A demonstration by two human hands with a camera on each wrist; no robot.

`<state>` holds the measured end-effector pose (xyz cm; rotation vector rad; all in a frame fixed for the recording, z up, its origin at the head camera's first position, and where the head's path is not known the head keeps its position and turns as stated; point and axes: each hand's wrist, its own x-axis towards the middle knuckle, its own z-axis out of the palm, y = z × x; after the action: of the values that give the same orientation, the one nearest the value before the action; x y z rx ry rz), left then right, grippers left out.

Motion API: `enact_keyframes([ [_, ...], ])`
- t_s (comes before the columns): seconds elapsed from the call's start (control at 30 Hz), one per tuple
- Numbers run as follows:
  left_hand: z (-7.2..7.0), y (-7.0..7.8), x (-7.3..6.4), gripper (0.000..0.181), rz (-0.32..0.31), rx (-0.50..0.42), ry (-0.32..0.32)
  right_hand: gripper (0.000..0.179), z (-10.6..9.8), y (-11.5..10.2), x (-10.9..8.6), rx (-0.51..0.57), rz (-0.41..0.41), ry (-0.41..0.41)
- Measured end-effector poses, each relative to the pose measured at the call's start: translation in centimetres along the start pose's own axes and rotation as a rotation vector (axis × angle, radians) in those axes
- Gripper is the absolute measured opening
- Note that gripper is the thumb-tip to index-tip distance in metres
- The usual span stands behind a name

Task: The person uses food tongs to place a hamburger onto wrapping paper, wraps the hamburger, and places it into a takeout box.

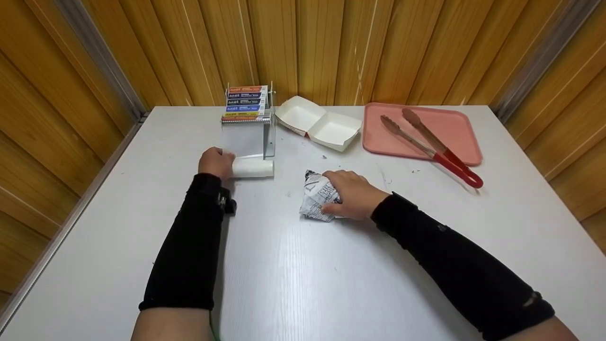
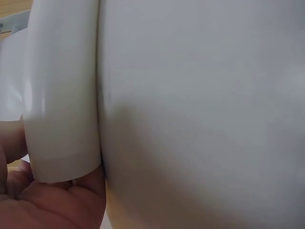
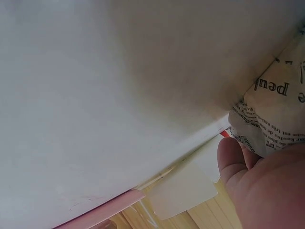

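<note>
My left hand [image 1: 216, 163] holds the near end of a smooth white roll [image 1: 254, 168], lying on the table in front of a dispenser [image 1: 270, 137] of colourful printed labels [image 1: 244, 102]. The left wrist view shows fingers at the end of this roll [image 2: 64, 95]. At the middle of the table my right hand [image 1: 355, 194] grips a packet wrapped in newsprint-patterned paper [image 1: 318, 196], thumb on the near side and fingers over the top. Its printed wrapper [image 3: 271, 109] is partly cut off in the right wrist view.
Behind the packet an open white cardboard box [image 1: 334, 129] lies unfolded. At the back right, tongs with red handles [image 1: 457, 168] rest across a pink tray [image 1: 378, 137]. Small dark scraps are scattered on the white table [image 1: 293, 274]. A wood-patterned wall [image 1: 312, 47] stands behind.
</note>
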<state>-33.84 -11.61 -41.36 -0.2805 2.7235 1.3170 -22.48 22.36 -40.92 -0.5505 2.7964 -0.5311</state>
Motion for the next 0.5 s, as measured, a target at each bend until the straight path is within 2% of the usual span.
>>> enact_keyframes([
  [0.13, 0.05, 0.16, 0.02, 0.051, -0.015, 0.018, -0.005, 0.086, -0.01, -0.01, -0.01, 0.002, 0.003, 0.001],
  [0.5, 0.01, 0.34, 0.33, 0.052, -0.002, 0.100, -0.013, 0.087, -0.05, -0.18, -0.12, -0.003, 0.013, 0.000],
])
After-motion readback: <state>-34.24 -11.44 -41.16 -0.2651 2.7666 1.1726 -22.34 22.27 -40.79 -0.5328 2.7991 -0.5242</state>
